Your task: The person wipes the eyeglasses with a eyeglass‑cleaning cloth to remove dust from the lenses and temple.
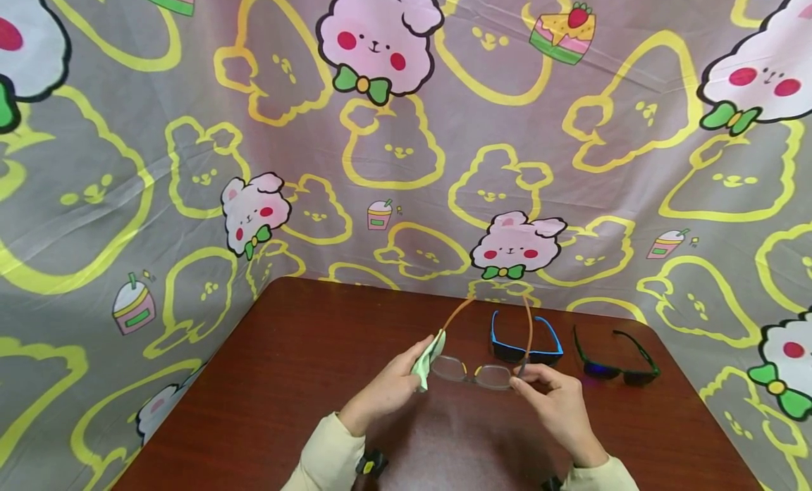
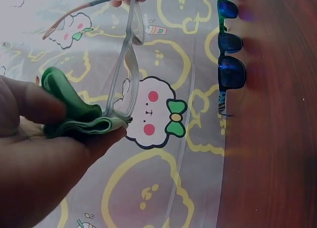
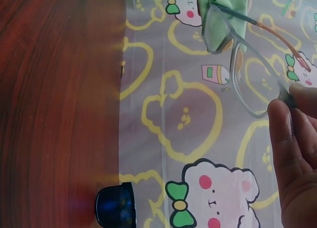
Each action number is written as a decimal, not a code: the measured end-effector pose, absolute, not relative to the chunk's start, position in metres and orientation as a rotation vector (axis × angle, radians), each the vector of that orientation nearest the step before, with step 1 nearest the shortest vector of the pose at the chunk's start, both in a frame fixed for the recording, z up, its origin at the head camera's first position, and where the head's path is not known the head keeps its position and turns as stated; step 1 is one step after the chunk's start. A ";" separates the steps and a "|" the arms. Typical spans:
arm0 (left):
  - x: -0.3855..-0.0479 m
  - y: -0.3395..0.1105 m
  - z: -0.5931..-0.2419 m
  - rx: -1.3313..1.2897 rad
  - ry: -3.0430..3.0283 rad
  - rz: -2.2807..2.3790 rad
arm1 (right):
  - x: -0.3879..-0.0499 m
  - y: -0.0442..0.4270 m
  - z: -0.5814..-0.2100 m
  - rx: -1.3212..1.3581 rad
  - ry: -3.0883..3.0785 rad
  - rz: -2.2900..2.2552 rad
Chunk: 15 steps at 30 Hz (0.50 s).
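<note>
A pair of clear-framed eyeglasses (image 1: 470, 378) with orange-brown temple ends is held up above the table between both hands. My left hand (image 1: 395, 387) pinches a folded light green cloth (image 1: 428, 362) around the left hinge end of the glasses. In the left wrist view the cloth (image 2: 74, 107) lies doubled between thumb and fingers, against the frame's corner. My right hand (image 1: 557, 401) pinches the other hinge end between thumb and fingertips; the right wrist view shows this grip on the eyeglasses (image 3: 247, 69) closely. Both temples stand unfolded, pointing away from me.
Blue-framed sunglasses (image 1: 525, 352) sit on the brown table (image 1: 254, 378) just behind my right hand. Dark sunglasses (image 1: 618, 371) lie farther right, temples spread. A patterned cloth backdrop (image 1: 406, 160) rises behind the table and along its sides.
</note>
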State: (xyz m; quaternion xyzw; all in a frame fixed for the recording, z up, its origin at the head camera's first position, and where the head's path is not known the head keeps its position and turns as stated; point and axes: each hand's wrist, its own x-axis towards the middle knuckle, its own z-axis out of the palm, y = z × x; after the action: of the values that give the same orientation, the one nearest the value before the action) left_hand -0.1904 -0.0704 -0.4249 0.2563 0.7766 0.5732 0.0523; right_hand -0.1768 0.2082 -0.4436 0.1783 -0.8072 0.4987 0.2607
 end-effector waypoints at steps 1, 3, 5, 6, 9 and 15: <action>-0.191 -0.070 -0.425 0.781 2.365 1.741 | -0.177 0.208 -0.444 0.484 -2.185 1.349; -0.191 -0.070 -0.427 0.783 2.389 1.729 | -0.176 0.208 -0.443 0.488 -2.181 1.354; -0.192 -0.069 -0.427 0.792 2.426 1.709 | -0.176 0.207 -0.443 0.494 -2.178 1.358; -0.192 -0.069 -0.428 0.794 2.452 1.698 | -0.176 0.207 -0.443 0.499 -2.177 1.368; -0.192 -0.068 -0.427 0.788 2.536 1.678 | -0.175 0.206 -0.443 0.519 -2.182 1.393; -0.194 -0.067 -0.429 0.721 2.670 1.662 | -0.172 0.204 -0.439 0.538 -2.200 1.420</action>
State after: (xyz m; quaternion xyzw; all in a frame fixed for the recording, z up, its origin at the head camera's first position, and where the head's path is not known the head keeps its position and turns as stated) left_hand -0.1936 -0.0668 -0.4290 0.2233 0.8267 0.5146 -0.0425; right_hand -0.1716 0.2041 -0.4389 0.1959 -0.8005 0.5168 0.2318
